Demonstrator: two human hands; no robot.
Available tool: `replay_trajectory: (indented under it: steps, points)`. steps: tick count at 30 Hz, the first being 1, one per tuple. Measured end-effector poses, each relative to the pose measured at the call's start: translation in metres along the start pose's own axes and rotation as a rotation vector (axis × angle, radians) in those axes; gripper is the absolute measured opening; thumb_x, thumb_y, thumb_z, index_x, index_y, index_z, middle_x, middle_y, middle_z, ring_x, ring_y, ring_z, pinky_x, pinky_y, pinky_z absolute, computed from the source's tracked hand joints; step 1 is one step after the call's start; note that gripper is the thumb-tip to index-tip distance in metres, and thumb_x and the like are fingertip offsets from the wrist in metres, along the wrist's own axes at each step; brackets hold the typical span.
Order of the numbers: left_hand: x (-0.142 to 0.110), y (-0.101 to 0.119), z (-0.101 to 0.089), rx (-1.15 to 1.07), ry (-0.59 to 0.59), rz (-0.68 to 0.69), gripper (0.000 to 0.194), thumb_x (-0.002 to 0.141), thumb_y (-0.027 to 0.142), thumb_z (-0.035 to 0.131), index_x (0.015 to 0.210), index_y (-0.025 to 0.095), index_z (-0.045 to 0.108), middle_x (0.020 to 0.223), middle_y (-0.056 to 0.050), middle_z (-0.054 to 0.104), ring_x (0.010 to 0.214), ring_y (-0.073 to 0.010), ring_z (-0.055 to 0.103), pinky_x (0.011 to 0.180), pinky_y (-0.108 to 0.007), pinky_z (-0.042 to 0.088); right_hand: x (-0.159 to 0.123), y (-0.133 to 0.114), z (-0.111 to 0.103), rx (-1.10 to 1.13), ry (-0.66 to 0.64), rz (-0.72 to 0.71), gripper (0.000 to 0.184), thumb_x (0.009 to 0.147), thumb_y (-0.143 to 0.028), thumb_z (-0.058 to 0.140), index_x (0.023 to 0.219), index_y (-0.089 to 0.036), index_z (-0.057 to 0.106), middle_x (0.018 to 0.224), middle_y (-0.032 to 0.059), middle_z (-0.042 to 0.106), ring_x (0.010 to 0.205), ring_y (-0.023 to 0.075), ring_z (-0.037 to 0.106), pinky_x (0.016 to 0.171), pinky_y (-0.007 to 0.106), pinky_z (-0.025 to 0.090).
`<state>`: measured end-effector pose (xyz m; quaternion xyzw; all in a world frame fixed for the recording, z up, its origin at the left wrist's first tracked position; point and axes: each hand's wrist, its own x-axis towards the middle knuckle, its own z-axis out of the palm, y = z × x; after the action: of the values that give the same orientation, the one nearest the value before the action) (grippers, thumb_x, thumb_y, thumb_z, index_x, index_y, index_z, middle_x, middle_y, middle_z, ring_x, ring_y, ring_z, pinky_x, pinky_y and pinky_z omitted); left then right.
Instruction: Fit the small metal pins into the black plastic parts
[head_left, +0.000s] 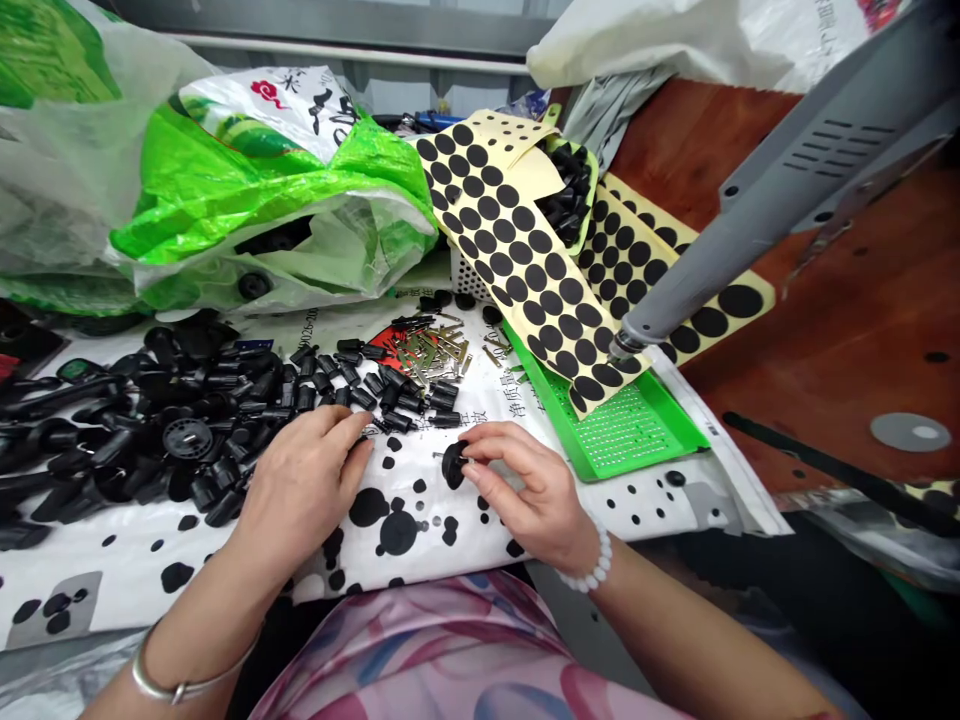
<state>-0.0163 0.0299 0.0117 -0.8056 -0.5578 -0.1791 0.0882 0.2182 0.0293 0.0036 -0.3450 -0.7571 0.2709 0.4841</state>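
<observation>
Between the thumb and fingers of my right hand [521, 490] is a small round black plastic part [453, 466], with a thin metal pin poking out on its left side. My left hand [304, 490] rests by the near edge of a spread of black plastic cylinders [394, 390]. Its thumb and fingertips come together, and whatever they pinch is mostly hidden. Just beyond the cylinders lies a loose heap of small brass-coloured metal strips [435, 350]. To the left of my left hand is a larger pile of mixed black plastic parts [150, 430].
A green perforated tray [637, 435] sits at right, partly under yellow sheets of black round stickers [517, 250]. Over it reaches a grey machine arm [720, 230]. Green and white plastic bags [277, 190] fill the back left. The white cloth [247, 560] has black spots.
</observation>
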Motion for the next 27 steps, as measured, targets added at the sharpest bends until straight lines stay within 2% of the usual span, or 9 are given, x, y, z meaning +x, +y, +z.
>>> replay_trajectory:
  steps: [4, 10, 12, 15, 17, 20, 22, 27]
  points:
    - [0.017, 0.009, 0.002, 0.018, -0.037, 0.076, 0.027, 0.087, 0.026, 0.050, 0.106, 0.013, 0.064, 0.101, -0.012, 0.062, 0.089, -0.0261, 0.060, 0.079, -0.039, 0.050, -0.001, 0.003, 0.000, -0.003, 0.022, -0.001, 0.007, 0.084, -0.013, 0.057, 0.089, -0.014, 0.063, 0.096, 0.0111, 0.064, 0.093, 0.0185, 0.061, 0.081, 0.034, 0.051]
    - [0.037, 0.015, 0.015, 0.140, -0.212, 0.139, 0.022, 0.084, 0.020, 0.053, 0.101, 0.014, 0.066, 0.094, -0.012, 0.062, 0.082, -0.0280, 0.060, 0.076, -0.043, 0.050, -0.003, 0.007, -0.002, 0.016, 0.062, 0.002, 0.007, 0.083, -0.011, 0.058, 0.088, -0.013, 0.063, 0.096, 0.0118, 0.064, 0.092, 0.0184, 0.061, 0.081, 0.033, 0.051]
    - [0.038, 0.012, 0.016, 0.098, -0.197, 0.143, 0.022, 0.085, 0.021, 0.053, 0.100, 0.013, 0.066, 0.095, -0.013, 0.062, 0.084, -0.0282, 0.060, 0.077, -0.043, 0.050, -0.002, 0.007, -0.004, 0.027, 0.076, -0.001, 0.007, 0.083, -0.010, 0.059, 0.088, -0.012, 0.064, 0.095, 0.0125, 0.064, 0.091, 0.0183, 0.061, 0.081, 0.032, 0.050]
    - [0.032, 0.012, 0.011, -0.121, -0.109, 0.151, 0.025, 0.087, 0.026, 0.051, 0.106, 0.013, 0.062, 0.105, -0.013, 0.061, 0.094, -0.0268, 0.059, 0.083, -0.041, 0.048, 0.001, 0.005, -0.006, 0.040, 0.108, -0.026, 0.007, 0.082, -0.009, 0.060, 0.088, -0.010, 0.064, 0.095, 0.0138, 0.064, 0.091, 0.0185, 0.061, 0.081, 0.032, 0.050]
    - [0.025, 0.015, 0.005, -0.353, -0.113, 0.126, 0.027, 0.089, 0.029, 0.050, 0.111, 0.015, 0.058, 0.108, -0.010, 0.061, 0.096, -0.0224, 0.059, 0.084, -0.035, 0.048, 0.003, 0.003, -0.009, 0.044, 0.131, -0.063, 0.008, 0.082, -0.008, 0.060, 0.089, -0.009, 0.064, 0.096, 0.0142, 0.064, 0.092, 0.0184, 0.061, 0.083, 0.032, 0.050]
    - [0.016, 0.022, -0.002, -0.693, -0.221, 0.004, 0.027, 0.089, 0.031, 0.051, 0.113, 0.019, 0.054, 0.098, -0.004, 0.065, 0.086, -0.0155, 0.062, 0.077, -0.026, 0.049, 0.006, -0.002, -0.015, 0.047, 0.150, -0.145, 0.011, 0.082, -0.007, 0.061, 0.093, -0.010, 0.063, 0.098, 0.0143, 0.064, 0.094, 0.0179, 0.061, 0.084, 0.032, 0.051]
    - [0.011, 0.026, -0.004, -0.884, -0.298, -0.087, 0.025, 0.089, 0.032, 0.052, 0.111, 0.021, 0.054, 0.096, -0.002, 0.065, 0.084, -0.0141, 0.062, 0.075, -0.024, 0.049, 0.008, -0.006, -0.019, 0.043, 0.128, -0.195, 0.012, 0.083, -0.008, 0.060, 0.094, -0.011, 0.063, 0.099, 0.0142, 0.065, 0.094, 0.0180, 0.062, 0.083, 0.032, 0.052]
    - [0.006, 0.029, -0.008, -1.193, -0.436, -0.205, 0.023, 0.087, 0.032, 0.055, 0.108, 0.024, 0.058, 0.097, -0.001, 0.065, 0.083, -0.0124, 0.061, 0.073, -0.020, 0.048, 0.011, -0.012, -0.028, -0.041, -0.026, -0.293, 0.009, 0.087, -0.014, 0.058, 0.095, -0.013, 0.062, 0.101, 0.0141, 0.066, 0.094, 0.0187, 0.063, 0.080, 0.033, 0.054]
